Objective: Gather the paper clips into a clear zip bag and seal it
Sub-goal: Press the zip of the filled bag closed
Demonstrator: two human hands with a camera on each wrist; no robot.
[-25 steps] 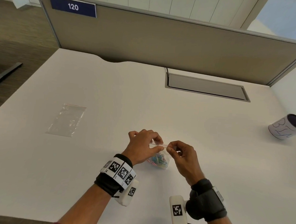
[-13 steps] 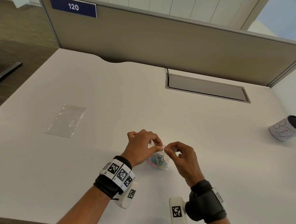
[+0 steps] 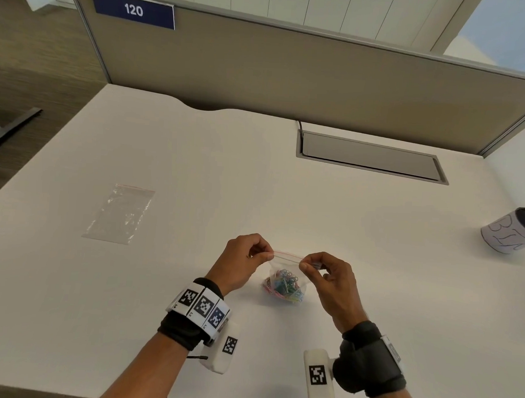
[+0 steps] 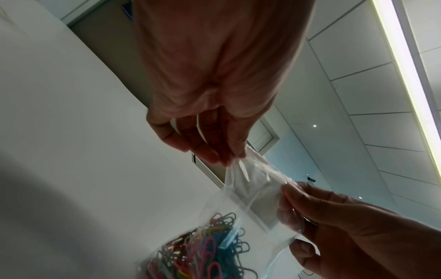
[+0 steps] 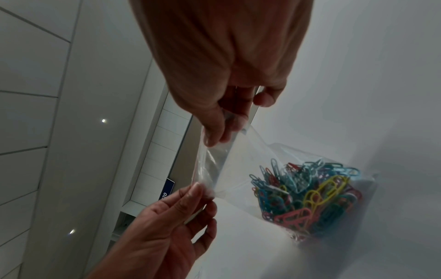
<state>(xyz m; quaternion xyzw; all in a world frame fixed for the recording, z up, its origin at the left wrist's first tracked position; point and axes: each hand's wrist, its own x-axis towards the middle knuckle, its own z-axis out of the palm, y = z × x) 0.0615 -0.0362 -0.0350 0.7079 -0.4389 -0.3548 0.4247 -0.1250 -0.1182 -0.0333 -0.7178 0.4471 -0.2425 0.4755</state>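
Observation:
A small clear zip bag [image 3: 285,268] with a red line along its top hangs upright between both hands, its bottom on the white desk [image 3: 196,165]. Several coloured paper clips [image 3: 284,286] fill its lower half, and show as paper clips [image 5: 307,196] in the right wrist view and paper clips [image 4: 203,253] in the left wrist view. My left hand [image 3: 269,255] pinches the left end of the bag's top strip. My right hand [image 3: 304,265] pinches the right end. The strip is stretched taut between them.
A second, empty clear zip bag [image 3: 120,214] lies flat on the desk to the left. A white cup with a dark inside [image 3: 515,230] lies tipped at the right edge. A grey cable flap [image 3: 370,157] and a partition stand behind.
My hands have drawn apart along the bag's top strip, the right one sliding rightward, so the red-lined top now shows between them.

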